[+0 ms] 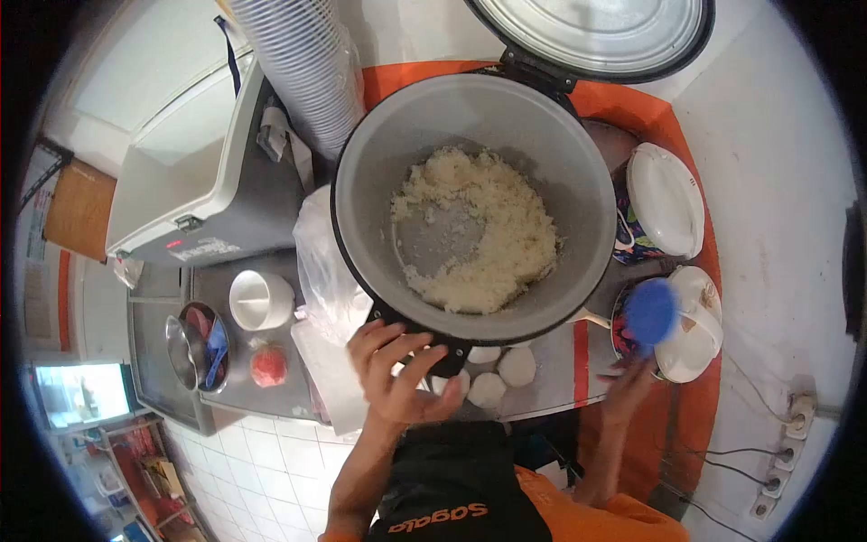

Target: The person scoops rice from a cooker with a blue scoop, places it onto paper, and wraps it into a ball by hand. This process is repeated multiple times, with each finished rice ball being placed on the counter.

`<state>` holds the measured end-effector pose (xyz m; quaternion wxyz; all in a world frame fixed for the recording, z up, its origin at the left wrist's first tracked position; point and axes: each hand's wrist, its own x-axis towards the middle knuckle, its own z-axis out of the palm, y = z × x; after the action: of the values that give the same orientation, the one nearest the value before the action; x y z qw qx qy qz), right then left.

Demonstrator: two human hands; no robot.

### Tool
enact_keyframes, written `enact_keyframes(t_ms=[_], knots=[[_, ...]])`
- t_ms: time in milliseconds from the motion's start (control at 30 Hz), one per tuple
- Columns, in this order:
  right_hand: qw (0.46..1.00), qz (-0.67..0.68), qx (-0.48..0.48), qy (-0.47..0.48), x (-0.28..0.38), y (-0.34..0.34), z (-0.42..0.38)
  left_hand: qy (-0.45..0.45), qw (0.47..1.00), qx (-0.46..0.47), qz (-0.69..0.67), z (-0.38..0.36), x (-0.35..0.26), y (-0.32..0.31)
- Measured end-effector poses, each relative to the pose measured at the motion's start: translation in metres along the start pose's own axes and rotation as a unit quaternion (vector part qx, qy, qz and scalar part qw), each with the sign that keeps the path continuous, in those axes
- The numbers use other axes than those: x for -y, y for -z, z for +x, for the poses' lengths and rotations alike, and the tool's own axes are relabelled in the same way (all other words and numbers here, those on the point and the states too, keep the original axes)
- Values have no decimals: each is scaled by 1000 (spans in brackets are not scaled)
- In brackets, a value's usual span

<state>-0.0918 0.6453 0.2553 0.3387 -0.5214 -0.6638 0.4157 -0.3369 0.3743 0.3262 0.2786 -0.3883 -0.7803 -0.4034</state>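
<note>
A large grey pot (pixel 578 244) stands open in front of me, with white rice (pixel 519 239) heaped in a ring around its bottom. My left hand (pixel 397 369) is at its near rim, fingers spread over the black front handle (pixel 449 363). To the right, my right hand (pixel 626 390) grips a blue rounded utensil (pixel 652 312), blurred by motion, whose exact kind I cannot make out. This utensil is in front of a white-lidded pot (pixel 691 330). Several white round pieces (pixel 488 390) lie under the big pot's front edge, partly hidden by my left hand.
The pot's raised lid (pixel 596 32) is at the back. Left are a cooler box (pixel 217 194), stacked plastic cups (pixel 302 63), a white container (pixel 262 301) and metal bowls (pixel 187 352). Another lidded dish (pixel 666 200) and a power strip (pixel 784 456) are on the right.
</note>
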Motion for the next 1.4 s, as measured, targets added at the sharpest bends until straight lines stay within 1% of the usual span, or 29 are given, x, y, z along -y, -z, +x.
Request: enact_keyframes(t_ms=[33,100,133,200,233,300,367,433,533,633,733,833,933,1033,1100,1200,1300,1400], knots=[[1000,-1,-9,-14,72,-1,6,-11,1000,7,-27,8,7,-14],[986,-39,71,147,129,12,45,-5,997,61,38,8,5,-23],[937,-141,59,315,165,0,62,9,999,19,32,2,5,-30],[859,-267,123,419,233,-37,81,15,999,28,29,5,5,-28],[860,-291,203,366,261,-64,80,23,999,31,29,5,5,-27],[748,-397,314,429,273,-128,107,28,999,22,16,1,7,-27],[616,-541,336,464,263,-190,119,33,999,13,1,-4,7,-29],[543,-589,347,487,236,-229,136,29,999,18,2,-4,8,-28],[447,-667,438,405,228,-247,142,39,999,18,-2,-5,9,-27],[405,-669,504,366,225,-243,140,46,999,5,-7,-11,9,-30],[373,-644,540,393,241,-242,125,47,999,-2,-14,-11,7,-31],[413,-623,568,344,227,-248,117,48,999,4,-15,-11,7,-31],[415,-585,575,394,207,-247,113,40,999,-2,-7,-12,9,-32],[353,-558,620,424,221,-252,86,36,999,1,-5,-13,8,-31],[375,-497,649,437,203,-260,55,32,999,-1,-2,-13,9,-31],[308,-408,681,525,203,-280,25,39,999,7,5,-13,8,-31],[365,-416,737,387,221,-268,17,33,999,1,-11,-14,9,-32],[310,-404,746,429,236,-256,13,31,999,5,-4,-11,9,-30]])
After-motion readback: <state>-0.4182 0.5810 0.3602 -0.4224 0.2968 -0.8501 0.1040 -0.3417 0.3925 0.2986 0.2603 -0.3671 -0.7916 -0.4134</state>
